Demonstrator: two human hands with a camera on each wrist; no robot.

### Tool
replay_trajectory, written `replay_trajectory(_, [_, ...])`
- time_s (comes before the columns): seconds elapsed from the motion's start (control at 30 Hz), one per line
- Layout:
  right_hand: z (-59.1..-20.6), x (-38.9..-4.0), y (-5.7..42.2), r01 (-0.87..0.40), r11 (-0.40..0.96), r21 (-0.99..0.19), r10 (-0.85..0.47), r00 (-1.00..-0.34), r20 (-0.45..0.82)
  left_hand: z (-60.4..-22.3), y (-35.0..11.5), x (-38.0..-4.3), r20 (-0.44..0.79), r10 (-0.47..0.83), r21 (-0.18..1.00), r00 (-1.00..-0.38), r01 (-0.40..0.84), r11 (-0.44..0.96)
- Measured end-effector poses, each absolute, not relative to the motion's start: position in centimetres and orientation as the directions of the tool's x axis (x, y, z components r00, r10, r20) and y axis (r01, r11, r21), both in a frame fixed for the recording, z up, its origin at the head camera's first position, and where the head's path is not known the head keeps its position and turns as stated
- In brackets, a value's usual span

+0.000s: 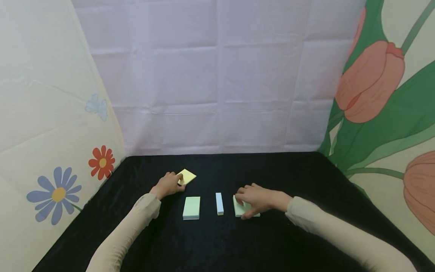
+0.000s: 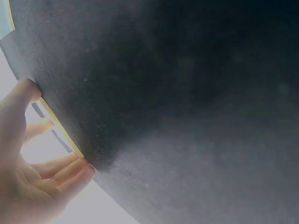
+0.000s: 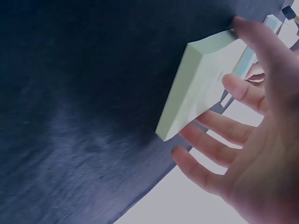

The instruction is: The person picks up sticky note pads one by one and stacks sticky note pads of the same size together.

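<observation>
In the head view my left hand [image 1: 168, 184] holds a thin yellow sticky note pad [image 1: 187, 176] at the far left of the black cloth, one corner pointing away. The left wrist view has the thumb at one end of the pad's yellow edge [image 2: 63, 128] and several fingers at the other. My right hand [image 1: 257, 198] spans a pale green sticky note pad [image 1: 236, 208] on the right. Its thumb is at the near corner of this thicker pad [image 3: 208, 79], two fingertips meet the opposite edge, and the index finger bends over the top.
Between the hands lie a larger light green pad [image 1: 192, 206] with a bluish layer beneath and a narrow light blue stack [image 1: 219, 203]. Black cloth [image 1: 217, 245] covers the table. A white curtain [image 1: 217, 75] hangs behind, with flower-printed cloths [image 1: 374, 83] at both sides.
</observation>
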State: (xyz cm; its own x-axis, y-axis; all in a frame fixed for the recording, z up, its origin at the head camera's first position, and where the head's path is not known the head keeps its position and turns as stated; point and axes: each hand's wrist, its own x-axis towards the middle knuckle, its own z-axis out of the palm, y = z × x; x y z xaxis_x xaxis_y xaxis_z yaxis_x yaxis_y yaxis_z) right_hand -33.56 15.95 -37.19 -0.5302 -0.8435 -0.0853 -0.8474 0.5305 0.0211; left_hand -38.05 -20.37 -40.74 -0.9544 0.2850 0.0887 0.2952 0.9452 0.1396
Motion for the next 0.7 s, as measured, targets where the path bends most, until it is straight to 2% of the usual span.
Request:
replay_trajectory(0.47, [-36.1, -33.4, 18.2, -0.807, 0.580, -0.116, -0.815, -0.573, -0.088, -40.2, -20.4, -38.3, 0.100, 0.277, 0.142, -0.956, 0.289, 0.947])
replay_trajectory(0.7, [-35.9, -33.6, 18.8, -0.775, 0.619, -0.130, -0.786, -0.608, -0.116, -40.0, -20.5, -38.5, 0.103, 0.268, 0.150, -0.958, 0.281, 0.948])
